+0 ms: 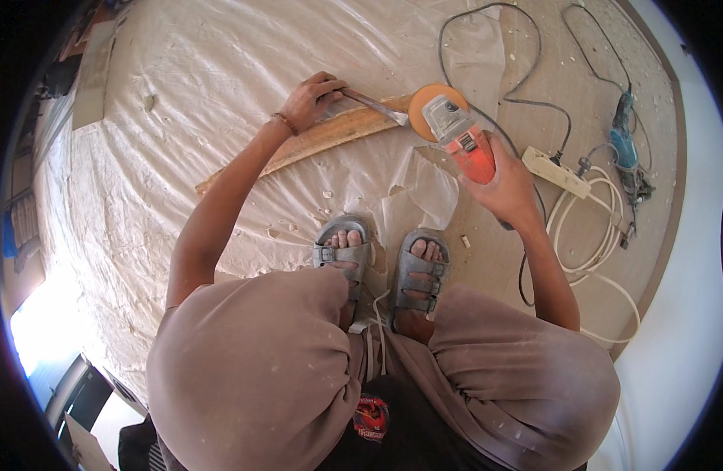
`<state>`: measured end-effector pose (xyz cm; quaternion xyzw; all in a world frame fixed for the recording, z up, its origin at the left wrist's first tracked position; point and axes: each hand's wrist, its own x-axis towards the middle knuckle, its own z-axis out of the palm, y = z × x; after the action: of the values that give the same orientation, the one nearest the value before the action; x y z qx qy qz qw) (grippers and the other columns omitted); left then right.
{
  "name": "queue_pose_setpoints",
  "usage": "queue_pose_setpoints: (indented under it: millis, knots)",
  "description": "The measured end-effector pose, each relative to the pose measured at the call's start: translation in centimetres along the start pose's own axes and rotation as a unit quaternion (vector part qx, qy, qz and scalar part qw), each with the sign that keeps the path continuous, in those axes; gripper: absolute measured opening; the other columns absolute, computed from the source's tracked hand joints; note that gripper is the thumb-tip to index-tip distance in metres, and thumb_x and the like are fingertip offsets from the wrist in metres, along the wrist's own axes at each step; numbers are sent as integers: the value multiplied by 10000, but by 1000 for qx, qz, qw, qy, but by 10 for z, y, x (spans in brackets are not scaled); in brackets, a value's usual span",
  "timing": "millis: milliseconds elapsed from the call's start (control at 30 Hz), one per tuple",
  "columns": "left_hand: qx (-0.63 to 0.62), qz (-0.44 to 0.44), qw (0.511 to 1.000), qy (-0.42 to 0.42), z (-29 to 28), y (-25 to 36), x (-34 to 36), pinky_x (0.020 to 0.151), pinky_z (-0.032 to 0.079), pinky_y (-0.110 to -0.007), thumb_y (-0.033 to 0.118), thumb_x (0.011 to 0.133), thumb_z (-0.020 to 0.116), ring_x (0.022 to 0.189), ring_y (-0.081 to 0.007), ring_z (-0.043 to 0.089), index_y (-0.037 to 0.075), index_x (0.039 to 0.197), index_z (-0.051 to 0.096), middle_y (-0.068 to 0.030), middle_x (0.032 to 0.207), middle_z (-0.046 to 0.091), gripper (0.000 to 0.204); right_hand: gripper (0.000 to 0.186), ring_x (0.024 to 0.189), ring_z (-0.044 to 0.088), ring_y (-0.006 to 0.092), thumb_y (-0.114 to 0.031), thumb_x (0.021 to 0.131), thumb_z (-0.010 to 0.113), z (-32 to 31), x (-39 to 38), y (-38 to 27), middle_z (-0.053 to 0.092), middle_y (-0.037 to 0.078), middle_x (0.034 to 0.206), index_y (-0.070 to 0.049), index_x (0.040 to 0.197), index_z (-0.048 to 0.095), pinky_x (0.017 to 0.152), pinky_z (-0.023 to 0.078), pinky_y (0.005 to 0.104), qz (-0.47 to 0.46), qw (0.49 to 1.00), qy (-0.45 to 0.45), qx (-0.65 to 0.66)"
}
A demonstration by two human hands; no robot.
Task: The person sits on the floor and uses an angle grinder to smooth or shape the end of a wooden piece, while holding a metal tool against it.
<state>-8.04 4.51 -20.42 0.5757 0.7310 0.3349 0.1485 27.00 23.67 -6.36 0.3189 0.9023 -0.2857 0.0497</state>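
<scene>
Hands [310, 104] [503, 184] hold flat-bladed tool [371, 102] left, grinder [470, 153] right, disc [420, 106] between

Now spotting a blue drill [624, 145] far right, a power strip [556, 173] left of it, a white cable [617, 216] coiled nearer; across left, seeing plastic sheet [212, 63].

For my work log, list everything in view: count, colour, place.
Plastic sheet: 1, whitish, centre
Board: 1, brown, on sheet
Bladed tool: 1, brown, centre
Grinder: 1, red with orange disc, centre
Power strip: 1, cream, right
Cable coil: 1, white, right
Cords: several, dark, right
Power tool: 1, blue, far right
Chips: many, pale, scattered
Floor: 1, beige, right
Wall: 1, white, right
Clutter: several, unclear, left edge
Sandals: 2, grey, on feet
Trousers: 1, brown, bottom
Shirt: 1, black, bottom
Left hand: 1, bare, gripping bladed tool
Right hand: 1, bare, holding grinder
</scene>
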Motion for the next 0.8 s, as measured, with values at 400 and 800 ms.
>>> queue_pose_setpoints:
  millis: [400, 800]
  knots:
    - [1, 5, 1000, 3, 1, -3, 0, 823, 550, -430, 165, 976, 638, 941, -341, 675, 65, 1162, 708, -129, 1095, 669, 222, 780, 1061, 663, 428, -296, 729, 820, -3, -2, -6, 695, 221, 1142, -68, 1396, 486, 889, 529, 481, 12, 1000, -14, 5]
    - [-5, -10, 1000, -14, -2, 0, 1, 829, 548, -416, 162, 969, 651, 947, -330, 671, 63, 1164, 704, -125, 1106, 666, 225, 708, 988, 679, 420, -301, 745, 787, 3, -7, -3, 704, 202, 1088, -117, 1367, 502, 832, 535, 502, -20, 1000, 8, -8]
